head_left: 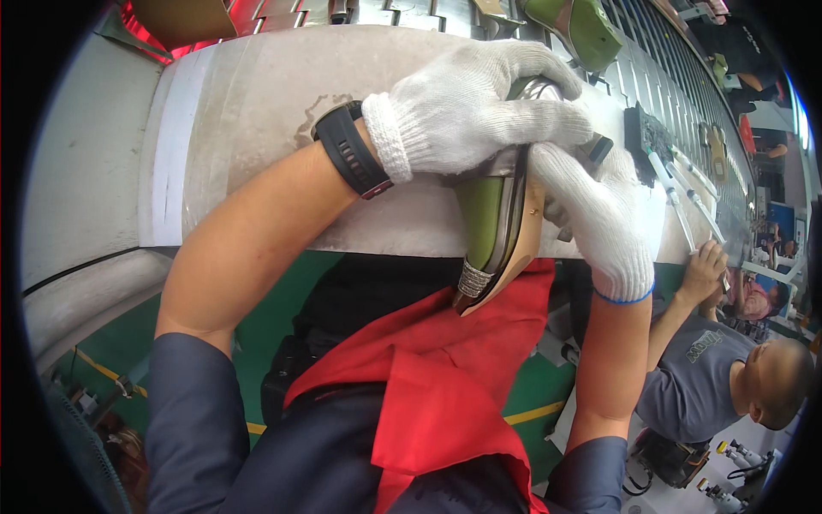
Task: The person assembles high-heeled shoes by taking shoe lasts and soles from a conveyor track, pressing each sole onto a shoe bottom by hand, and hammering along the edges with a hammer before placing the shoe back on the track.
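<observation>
Your two gloved hands meet at a shoe (527,236) built on a green last (481,218), which sits at the near edge of the table (282,94), its toe jutting past that edge and a glittering band (475,279) near the tip. Your left hand (492,111) is clamped over the heel end; your right hand (599,206) lies beside the tan sole, thumb against the shoe, its exact grip impossible to tell. A second green last (591,34) rests beyond, on the slatted conveyor (629,64).
</observation>
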Action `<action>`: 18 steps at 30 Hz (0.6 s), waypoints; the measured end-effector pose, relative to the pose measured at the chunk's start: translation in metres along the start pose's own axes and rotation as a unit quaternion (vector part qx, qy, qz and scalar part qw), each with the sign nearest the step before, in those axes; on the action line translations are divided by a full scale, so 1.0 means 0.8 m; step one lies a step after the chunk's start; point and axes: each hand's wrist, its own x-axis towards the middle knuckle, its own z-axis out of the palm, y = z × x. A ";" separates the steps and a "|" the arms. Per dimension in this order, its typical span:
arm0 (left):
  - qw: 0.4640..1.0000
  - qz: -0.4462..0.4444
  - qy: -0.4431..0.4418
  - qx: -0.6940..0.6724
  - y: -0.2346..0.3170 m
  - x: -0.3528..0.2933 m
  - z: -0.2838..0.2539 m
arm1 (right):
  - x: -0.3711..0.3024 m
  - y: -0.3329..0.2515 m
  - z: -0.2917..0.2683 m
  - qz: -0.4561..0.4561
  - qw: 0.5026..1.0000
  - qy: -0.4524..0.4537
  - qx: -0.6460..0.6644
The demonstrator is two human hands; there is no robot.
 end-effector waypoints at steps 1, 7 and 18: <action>0.999 -0.025 -0.014 -0.034 0.000 0.000 0.000 | 0.003 0.005 0.000 0.002 1.000 -0.001 0.000; 0.999 0.010 0.002 -0.045 -0.009 0.004 0.007 | 0.027 0.037 0.011 -0.229 0.972 0.002 0.049; 0.999 0.034 0.023 0.034 -0.006 0.003 0.009 | -0.003 0.062 0.017 -0.087 0.985 -0.019 0.146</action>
